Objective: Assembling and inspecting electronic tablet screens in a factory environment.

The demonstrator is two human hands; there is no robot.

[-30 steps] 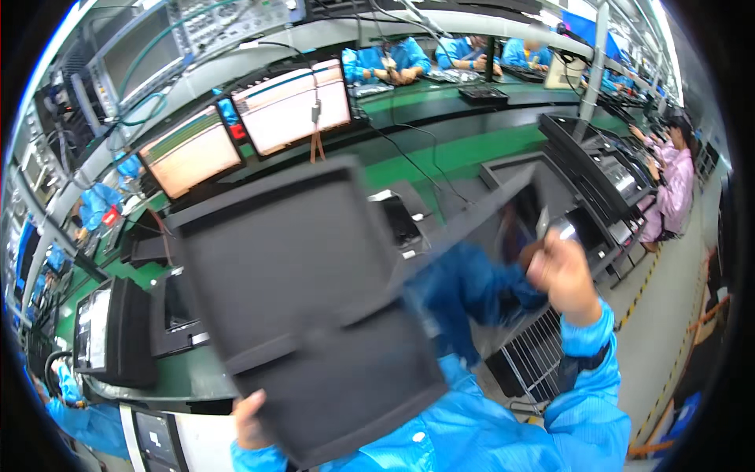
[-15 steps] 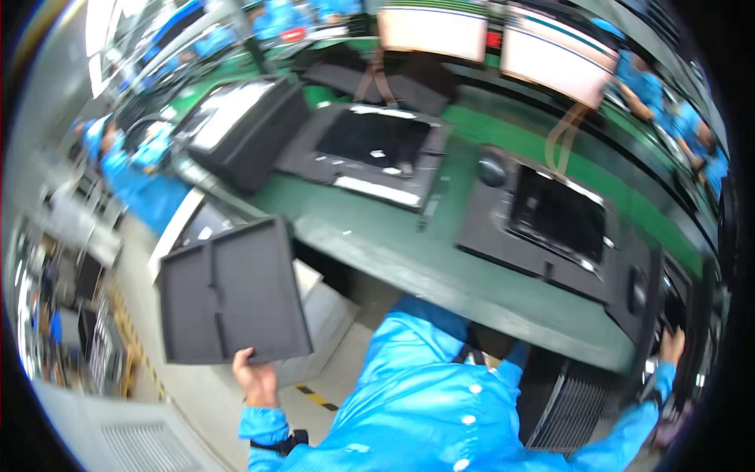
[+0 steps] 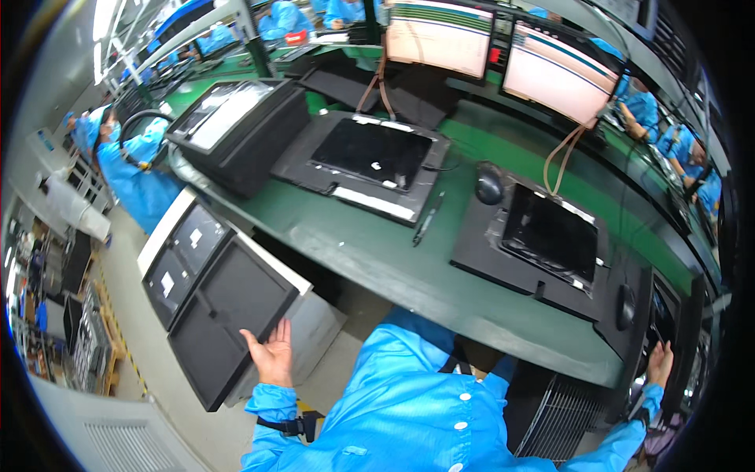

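Over the lower left, my left hand (image 3: pixel 274 358) is spread with its palm up, at the near corner of a shallow black foam tray (image 3: pixel 236 295). The tray lies tilted across the near part of a white-edged stand, beside another black tray (image 3: pixel 179 256) holding dark panels with white labels. Far to the right, my right hand (image 3: pixel 659 363) is closed at the lower edge of a dark screen panel (image 3: pixel 664 311). That panel stands in black foam at the bench end; part of the grip is hidden.
On the green bench (image 3: pixel 354 244), two dark screens (image 3: pixel 373 149) (image 3: pixel 550 236) lie on black foam pads, with a pen (image 3: pixel 429 219) and a black mouse (image 3: pixel 489 182) nearby. Stacked foam trays (image 3: pixel 244 134) stand left. Two monitors (image 3: pixel 439 38) rise behind. A co-worker (image 3: pixel 134 165) is at far left.
The black foam tray has come down and tilted onto the stand, uncovering the tray of panels. My left hand has opened beside it. My right hand stays by the screen panel.
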